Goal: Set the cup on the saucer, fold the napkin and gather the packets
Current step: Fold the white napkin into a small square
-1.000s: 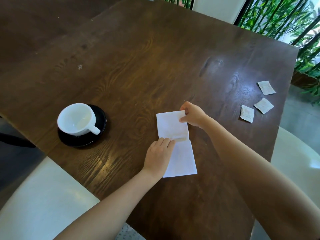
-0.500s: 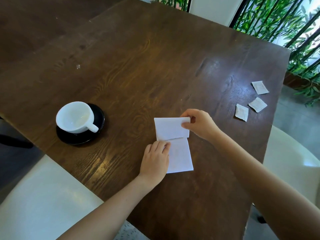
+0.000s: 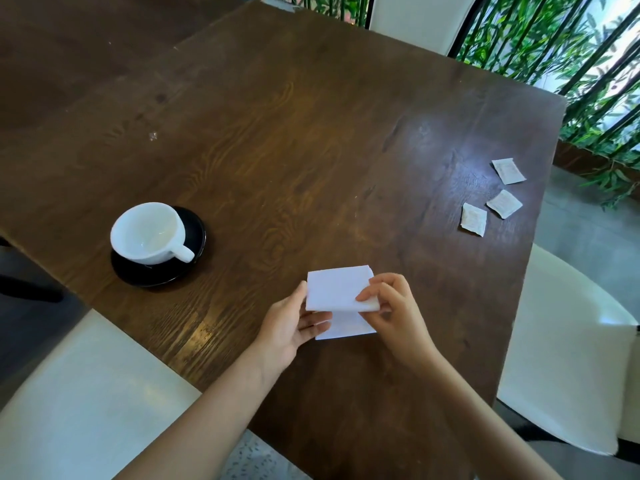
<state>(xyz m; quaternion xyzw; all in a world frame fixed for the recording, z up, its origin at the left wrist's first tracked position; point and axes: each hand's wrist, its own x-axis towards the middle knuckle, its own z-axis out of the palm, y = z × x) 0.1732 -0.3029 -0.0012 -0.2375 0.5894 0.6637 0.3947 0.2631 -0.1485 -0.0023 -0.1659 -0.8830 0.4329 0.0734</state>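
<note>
The white napkin (image 3: 334,289) lies near the table's front edge, its far half folded over toward me and raised off the lower half. My right hand (image 3: 391,310) pinches the folded flap's right corner. My left hand (image 3: 294,323) grips the napkin's left edge, fingers under the flap. A white cup (image 3: 147,233) stands upright on a black saucer (image 3: 194,237) at the left, handle pointing right. Three small white packets lie apart at the right: one (image 3: 508,171) farthest, one (image 3: 504,203) in the middle, one (image 3: 473,219) nearest me.
The dark wooden table (image 3: 311,133) ends close to the packets on the right. White chairs stand at the lower left (image 3: 86,393), the right (image 3: 568,358) and the far side (image 3: 412,19). Green bamboo plants (image 3: 571,53) fill the upper right.
My right hand has drawn the napkin's far half over toward me, nearly covering the near half. My left hand shifted from pressing the crease to gripping the left edge.
</note>
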